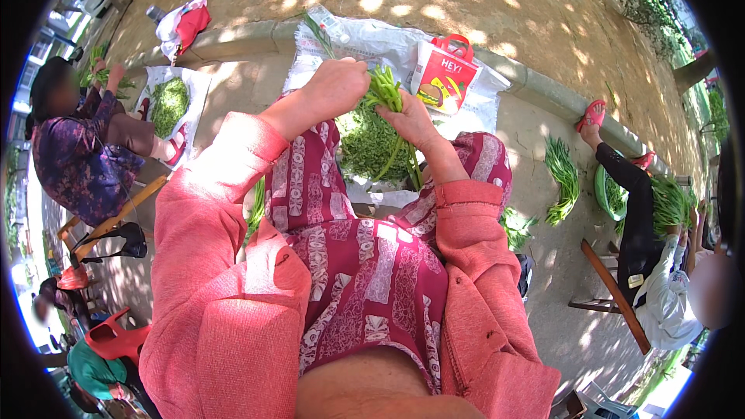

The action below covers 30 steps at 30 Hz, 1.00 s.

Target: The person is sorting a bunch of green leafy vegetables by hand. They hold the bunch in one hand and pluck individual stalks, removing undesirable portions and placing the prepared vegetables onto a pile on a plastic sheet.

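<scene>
My right hand [410, 119] is closed around a small bunch of green leafy stalks [384, 88], their cut ends upward and more stalks hanging below the fist. To its upper left, my left hand [343, 82] is curled with its fingertips close to the bunch; a few long thin green leaves [319, 35] stick up behind it, and whether it holds them is hard to tell. Between my knees lies a heap of green trimmings [369, 148] on a white woven plastic sheet [372, 41].
A red and white bag [445, 78] and a clear plastic bottle [329, 23] are on the sheet. Beyond runs a concrete curb [544, 84]. Loose green bunches [561, 180] lie at the right. People sit with greens on both sides, one near a green basin [608, 189].
</scene>
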Each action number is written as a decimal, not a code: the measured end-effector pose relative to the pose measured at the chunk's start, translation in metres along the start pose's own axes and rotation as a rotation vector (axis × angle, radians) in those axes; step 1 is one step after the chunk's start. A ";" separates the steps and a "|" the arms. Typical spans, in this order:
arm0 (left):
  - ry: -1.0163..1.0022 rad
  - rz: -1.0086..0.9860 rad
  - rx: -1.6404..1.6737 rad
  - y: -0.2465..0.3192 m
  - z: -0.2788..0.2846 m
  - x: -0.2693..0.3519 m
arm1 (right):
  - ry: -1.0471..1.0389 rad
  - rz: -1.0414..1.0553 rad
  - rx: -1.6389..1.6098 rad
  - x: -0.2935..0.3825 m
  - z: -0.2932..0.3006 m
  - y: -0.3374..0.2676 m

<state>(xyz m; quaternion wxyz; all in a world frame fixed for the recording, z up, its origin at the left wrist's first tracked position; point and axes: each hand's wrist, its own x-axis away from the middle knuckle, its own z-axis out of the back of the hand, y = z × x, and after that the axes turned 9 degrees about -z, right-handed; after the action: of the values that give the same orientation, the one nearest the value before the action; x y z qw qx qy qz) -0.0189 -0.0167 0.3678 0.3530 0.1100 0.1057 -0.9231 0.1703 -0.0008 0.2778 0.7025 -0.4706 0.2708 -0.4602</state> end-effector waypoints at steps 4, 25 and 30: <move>0.098 -0.065 0.049 -0.001 -0.005 0.000 | -0.062 -0.023 -0.016 -0.004 -0.002 0.012; 0.750 0.519 0.499 0.014 -0.047 0.002 | -0.044 -0.094 -0.270 0.000 -0.002 0.001; 0.958 0.781 0.953 -0.002 -0.054 0.015 | -0.050 -0.051 -0.256 0.001 -0.001 -0.001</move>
<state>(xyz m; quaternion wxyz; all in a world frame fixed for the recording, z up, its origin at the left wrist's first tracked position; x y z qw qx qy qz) -0.0249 -0.0098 0.3120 0.4830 0.6657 -0.2076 -0.5296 0.1699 -0.0026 0.2790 0.6315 -0.5743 0.2977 -0.4275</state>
